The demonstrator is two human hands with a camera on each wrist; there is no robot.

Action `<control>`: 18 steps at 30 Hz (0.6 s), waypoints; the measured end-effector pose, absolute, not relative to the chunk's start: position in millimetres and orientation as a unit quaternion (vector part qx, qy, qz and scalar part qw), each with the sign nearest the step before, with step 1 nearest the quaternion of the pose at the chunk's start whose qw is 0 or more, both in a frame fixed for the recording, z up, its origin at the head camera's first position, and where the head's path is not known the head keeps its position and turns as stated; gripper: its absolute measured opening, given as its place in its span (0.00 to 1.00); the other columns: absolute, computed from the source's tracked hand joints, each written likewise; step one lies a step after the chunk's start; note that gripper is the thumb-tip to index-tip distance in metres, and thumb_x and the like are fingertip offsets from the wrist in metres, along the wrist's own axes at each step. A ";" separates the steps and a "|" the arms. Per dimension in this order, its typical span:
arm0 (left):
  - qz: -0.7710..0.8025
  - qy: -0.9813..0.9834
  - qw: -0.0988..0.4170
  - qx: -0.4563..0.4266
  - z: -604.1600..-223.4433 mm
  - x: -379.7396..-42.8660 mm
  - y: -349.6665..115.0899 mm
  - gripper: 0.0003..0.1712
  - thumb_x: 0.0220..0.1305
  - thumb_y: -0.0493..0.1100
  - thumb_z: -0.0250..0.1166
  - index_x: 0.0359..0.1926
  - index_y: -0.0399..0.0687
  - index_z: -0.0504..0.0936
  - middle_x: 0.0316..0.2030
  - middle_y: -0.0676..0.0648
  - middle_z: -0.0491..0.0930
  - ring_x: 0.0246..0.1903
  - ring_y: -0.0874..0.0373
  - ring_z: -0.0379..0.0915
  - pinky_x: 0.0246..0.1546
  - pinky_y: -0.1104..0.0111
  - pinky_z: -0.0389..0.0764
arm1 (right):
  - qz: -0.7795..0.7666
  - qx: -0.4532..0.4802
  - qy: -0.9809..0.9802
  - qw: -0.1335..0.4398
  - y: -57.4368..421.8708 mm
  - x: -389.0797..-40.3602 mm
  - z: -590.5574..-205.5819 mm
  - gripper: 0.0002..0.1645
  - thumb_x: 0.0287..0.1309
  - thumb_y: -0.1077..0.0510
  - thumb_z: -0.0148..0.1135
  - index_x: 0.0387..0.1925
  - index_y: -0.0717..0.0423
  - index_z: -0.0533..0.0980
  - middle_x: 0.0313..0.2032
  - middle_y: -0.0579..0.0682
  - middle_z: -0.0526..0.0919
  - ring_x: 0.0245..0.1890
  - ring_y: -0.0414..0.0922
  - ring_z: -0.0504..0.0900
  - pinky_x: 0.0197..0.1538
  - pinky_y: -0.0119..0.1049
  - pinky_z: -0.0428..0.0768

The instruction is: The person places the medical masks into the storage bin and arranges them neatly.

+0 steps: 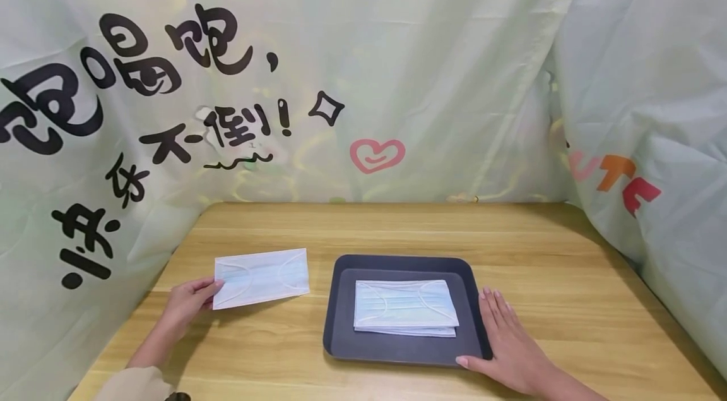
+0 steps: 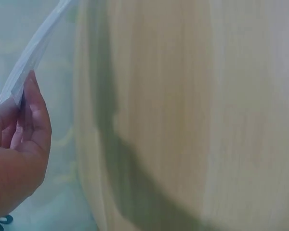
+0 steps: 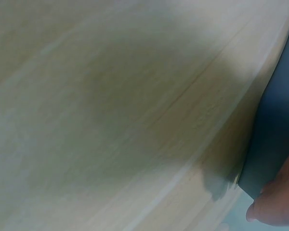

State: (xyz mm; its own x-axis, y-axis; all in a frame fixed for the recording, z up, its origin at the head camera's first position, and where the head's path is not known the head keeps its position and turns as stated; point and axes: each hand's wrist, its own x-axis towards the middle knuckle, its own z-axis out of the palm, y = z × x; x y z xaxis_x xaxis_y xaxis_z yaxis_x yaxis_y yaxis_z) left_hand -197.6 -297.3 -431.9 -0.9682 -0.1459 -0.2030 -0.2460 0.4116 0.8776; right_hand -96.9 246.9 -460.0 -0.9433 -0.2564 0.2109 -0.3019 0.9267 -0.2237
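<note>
At the left of the head view, my left hand (image 1: 186,305) pinches one short end of a pale blue face mask (image 1: 261,278) with white ear loops. It is held flat, and a shadow falls on the table below it. Seen edge-on, the same mask (image 2: 36,45) sits between thumb and fingers in the left wrist view. A dark grey tray (image 1: 341,331) lies right of centre, holding a small stack of similar face masks (image 1: 404,306). My right hand (image 1: 514,347) rests along the tray's right side, fingers straight, thumb at the near right corner.
Everything lies on a light wooden table (image 1: 272,350). Behind it and along both sides hangs a pale printed curtain (image 1: 454,72) with black lettering and a pink heart. In the right wrist view the tray's outer wall (image 3: 274,110) rises at the right edge.
</note>
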 end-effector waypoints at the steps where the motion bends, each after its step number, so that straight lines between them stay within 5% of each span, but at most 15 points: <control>1: 0.541 0.831 0.047 -0.120 -430.3 -197.5 -294.6 0.32 0.63 0.46 0.60 0.57 0.21 0.67 0.31 0.58 0.82 0.28 0.72 0.73 0.31 0.77 0.79 | 0.128 0.142 -0.978 0.088 247.0 -97.0 -460.0 0.66 0.42 0.27 0.61 0.65 0.74 0.53 0.67 0.71 0.54 0.69 0.63 0.50 0.61 0.17 0.17; 4: 0.570 0.811 0.045 -0.125 -425.8 -196.6 -287.7 0.27 0.62 0.45 0.61 0.54 0.27 0.73 0.26 0.64 0.79 0.27 0.72 0.73 0.31 0.77 0.79 | 0.131 0.139 -0.978 0.085 247.0 -97.0 -459.3 0.66 0.42 0.27 0.61 0.65 0.73 0.54 0.67 0.70 0.54 0.68 0.64 0.52 0.61 0.17 0.18; 10: 0.630 0.766 0.031 -0.126 -417.5 -193.0 -277.5 0.03 0.62 0.42 0.61 0.33 0.54 0.81 0.22 0.64 0.78 0.24 0.72 0.72 0.28 0.79 0.77 | 0.129 0.138 -0.978 0.084 247.3 -96.6 -459.8 0.66 0.42 0.27 0.61 0.66 0.73 0.53 0.67 0.70 0.54 0.69 0.63 0.50 0.60 0.17 0.17; 18: 0.664 0.735 0.031 -0.134 -412.2 -187.8 -269.8 0.13 0.64 0.43 0.59 0.24 0.66 0.77 0.22 0.66 0.78 0.25 0.74 0.73 0.30 0.81 0.78 | 0.127 0.141 -0.978 0.089 247.0 -96.3 -460.0 0.65 0.43 0.28 0.61 0.65 0.73 0.53 0.67 0.71 0.54 0.70 0.61 0.49 0.62 0.18 0.18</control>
